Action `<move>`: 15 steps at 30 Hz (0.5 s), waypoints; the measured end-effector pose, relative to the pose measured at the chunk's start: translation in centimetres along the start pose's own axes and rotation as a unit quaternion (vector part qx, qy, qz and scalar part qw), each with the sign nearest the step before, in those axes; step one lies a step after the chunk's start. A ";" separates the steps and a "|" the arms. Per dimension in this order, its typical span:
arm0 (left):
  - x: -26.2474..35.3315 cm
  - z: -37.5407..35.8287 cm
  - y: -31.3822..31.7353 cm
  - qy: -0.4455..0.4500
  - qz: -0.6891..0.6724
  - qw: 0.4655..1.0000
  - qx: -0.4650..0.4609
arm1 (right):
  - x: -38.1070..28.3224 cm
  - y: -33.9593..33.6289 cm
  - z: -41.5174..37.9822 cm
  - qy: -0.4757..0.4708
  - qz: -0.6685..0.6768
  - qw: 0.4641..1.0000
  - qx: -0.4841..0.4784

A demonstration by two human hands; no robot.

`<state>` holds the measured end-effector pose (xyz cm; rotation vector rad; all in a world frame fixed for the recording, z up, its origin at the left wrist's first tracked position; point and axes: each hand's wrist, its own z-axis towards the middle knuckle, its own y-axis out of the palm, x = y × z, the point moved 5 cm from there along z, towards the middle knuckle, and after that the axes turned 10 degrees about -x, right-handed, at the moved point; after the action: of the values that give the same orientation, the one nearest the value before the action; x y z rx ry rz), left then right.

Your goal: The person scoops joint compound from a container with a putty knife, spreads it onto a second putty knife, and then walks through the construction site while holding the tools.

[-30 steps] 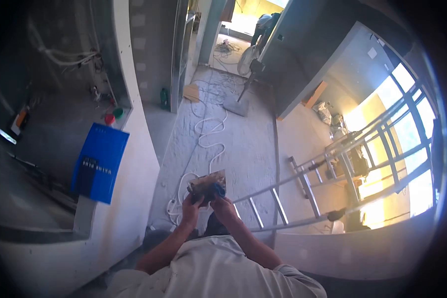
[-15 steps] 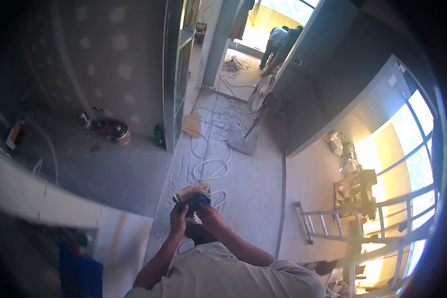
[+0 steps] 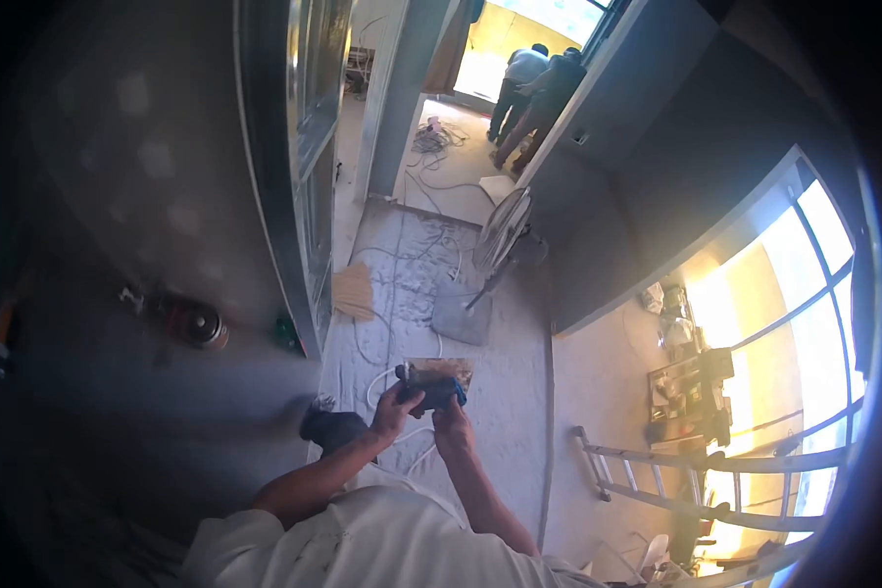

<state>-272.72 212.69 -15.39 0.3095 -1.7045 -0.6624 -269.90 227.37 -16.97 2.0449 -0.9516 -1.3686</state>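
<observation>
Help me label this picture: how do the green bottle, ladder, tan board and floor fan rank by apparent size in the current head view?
Largest to smallest:
Ladder
Floor fan
Tan board
Green bottle

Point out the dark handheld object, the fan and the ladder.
Dark handheld object [image 3: 435, 394], head view: middle of its dark body.
Fan [image 3: 505, 230], head view: round grille.
Ladder [image 3: 592, 465], head view: crossbar at its foot.
</observation>
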 end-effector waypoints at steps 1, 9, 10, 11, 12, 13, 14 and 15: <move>0.7 2.1 -0.3 -0.016 -0.019 0.999 -0.020 | 0.0 0.1 2.0 -0.006 0.005 1.000 0.000; 6.3 18.1 -4.1 -0.099 0.033 0.981 -0.163 | -1.3 7.2 14.2 -0.151 0.101 0.977 0.109; 7.3 19.2 -4.8 -0.106 0.046 0.980 -0.161 | -1.3 8.3 14.9 -0.160 0.097 0.975 0.117; 8.4 20.3 -5.4 -0.111 0.059 0.979 -0.161 | -1.2 9.4 15.7 -0.170 0.104 0.972 0.120; 9.3 21.1 -5.9 -0.115 0.065 0.976 -0.172 | -1.1 10.8 16.3 -0.180 0.095 0.973 0.106; 10.0 21.6 -6.5 -0.124 0.066 0.974 -0.179 | -1.1 12.2 16.9 -0.191 0.085 0.974 0.091; 10.7 22.0 -7.2 -0.132 0.068 0.971 -0.185 | -1.0 13.3 17.5 -0.201 0.092 0.971 0.093; 11.7 22.1 -7.7 -0.134 0.074 0.969 -0.193 | -0.8 14.1 17.8 -0.198 0.100 0.970 0.098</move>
<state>-297.89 206.00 -12.99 -0.1888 -1.7859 -0.9365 -290.53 218.69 -12.90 1.7766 -1.4728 -1.6578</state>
